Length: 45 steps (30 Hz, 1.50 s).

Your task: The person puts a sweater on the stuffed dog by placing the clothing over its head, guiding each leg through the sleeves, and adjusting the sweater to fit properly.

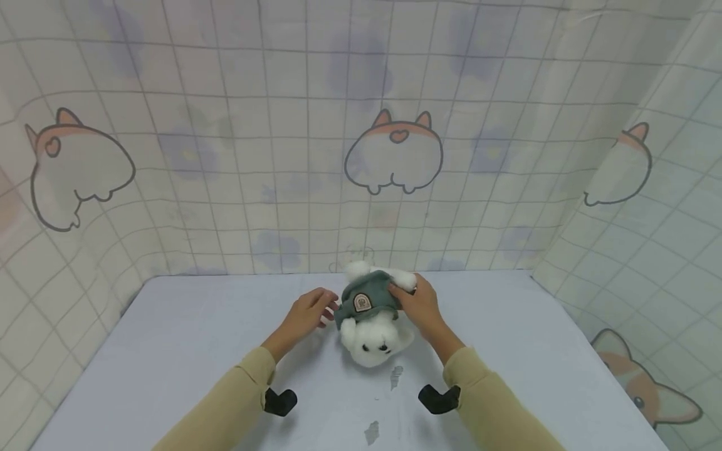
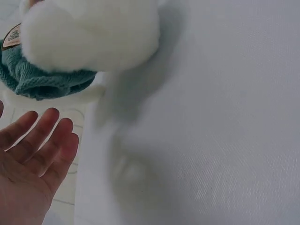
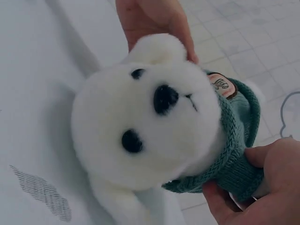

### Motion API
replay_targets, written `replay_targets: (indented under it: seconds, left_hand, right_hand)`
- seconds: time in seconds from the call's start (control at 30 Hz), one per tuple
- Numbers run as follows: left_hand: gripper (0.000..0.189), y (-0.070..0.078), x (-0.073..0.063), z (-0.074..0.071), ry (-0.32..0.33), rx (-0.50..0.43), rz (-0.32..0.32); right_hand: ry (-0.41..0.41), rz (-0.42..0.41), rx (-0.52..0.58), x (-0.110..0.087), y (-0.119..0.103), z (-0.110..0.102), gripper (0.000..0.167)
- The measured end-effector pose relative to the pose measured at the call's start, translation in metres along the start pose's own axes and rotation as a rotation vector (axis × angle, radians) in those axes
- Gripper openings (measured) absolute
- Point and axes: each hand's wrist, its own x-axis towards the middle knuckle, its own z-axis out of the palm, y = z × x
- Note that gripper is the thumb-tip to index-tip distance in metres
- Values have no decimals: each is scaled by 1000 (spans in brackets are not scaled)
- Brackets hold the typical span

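Observation:
A white plush toy [image 1: 372, 341] with black eyes and a black nose is tipped head-down over the table, its face toward me. It wears a green knitted sweater [image 1: 379, 289] with a small round-topped patch [image 3: 222, 86] on the chest. My right hand [image 1: 416, 305] pinches the sweater at the toy's side, thumb on the knit, as the right wrist view [image 3: 276, 178] shows. On the other side, my left hand [image 2: 35, 164] has its fingers spread close to the sweater; contact cannot be told. Part of the toy's body is hidden behind the sweater and my right hand.
The white tabletop [image 1: 214, 351] has grey worn marks [image 1: 397, 377] near the toy. A grid-patterned cloth [image 1: 271, 156] with corgi drawings hangs behind and at both sides. Black camera mounts [image 1: 280, 402] sit on both wrists, over pale yellow sleeves [image 1: 496, 401].

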Motion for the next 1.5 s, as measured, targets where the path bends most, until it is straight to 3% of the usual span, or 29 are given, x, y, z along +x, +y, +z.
replay_targets:
  seconds: [0.17, 0.27, 0.4, 0.53, 0.7, 0.77, 0.87, 0.97, 1.07, 1.27, 1.4, 1.5]
  left_hand:
    - [28, 4, -1, 1, -40, -18, 59]
    - [22, 7, 0, 2, -45, 3, 106]
    - [15, 12, 1, 3, -41, 45, 112]
    - [7, 18, 2, 4, -25, 138, 160]
    - [5, 25, 3, 5, 35, 226, 307]
    - [4, 28, 3, 5, 20, 234, 343]
    - [3, 33, 3, 7, -46, 257, 368]
    - [6, 38, 2, 8, -102, 296, 358]
    - [15, 40, 2, 10, -120, 315, 297]
    - [31, 40, 6, 11, -150, 339, 180]
    - [29, 43, 6, 11, -182, 404, 189]
    - [27, 47, 7, 11, -171, 480, 209]
  right_hand:
    - [26, 72, 179, -5, 20, 2, 39]
    - [33, 94, 236, -11, 31, 4, 37]
    - [34, 129, 250, -20, 43, 5, 36]
    - [22, 135, 93, -31, 52, 2, 30]
    - [-65, -6, -282, -48, 57, -6, 21]
    - [-85, -73, -370, -52, 56, -10, 19]
    - [-73, -133, -393, -51, 49, -17, 21]
    - [-52, -185, -387, -45, 41, -25, 30]
    - [-72, -199, -354, -40, 32, -31, 45]
    - [-121, -152, -288, -34, 21, -35, 50]
    - [-136, -111, -197, -32, 21, -32, 47]
    - [-143, -93, -142, -31, 21, -30, 45]
